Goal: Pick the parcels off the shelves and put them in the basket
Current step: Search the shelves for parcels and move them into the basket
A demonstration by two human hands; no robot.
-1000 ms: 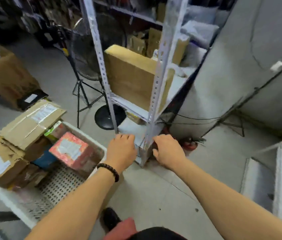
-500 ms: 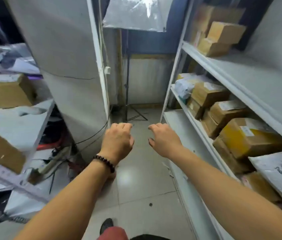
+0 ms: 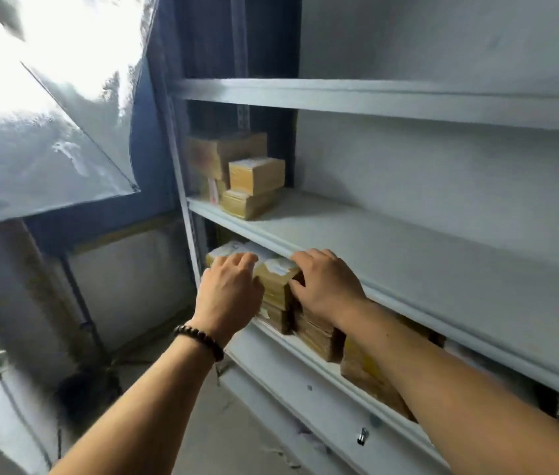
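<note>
Below the metal shelf (image 3: 408,255), hands (image 3: 228,293) (image 3: 326,286) apparently flank a cardboard parcel (image 3: 276,284).

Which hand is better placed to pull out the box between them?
Probably right: the right hand has thumb and fingers on the box; the left hand lies over the neighbouring parcel.

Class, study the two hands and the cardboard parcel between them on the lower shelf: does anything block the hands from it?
Nothing visible does: the left hand and right hand sit right at the sides of the cardboard parcel. The shelf board above lies close over its top. The basket is out of view.
</note>
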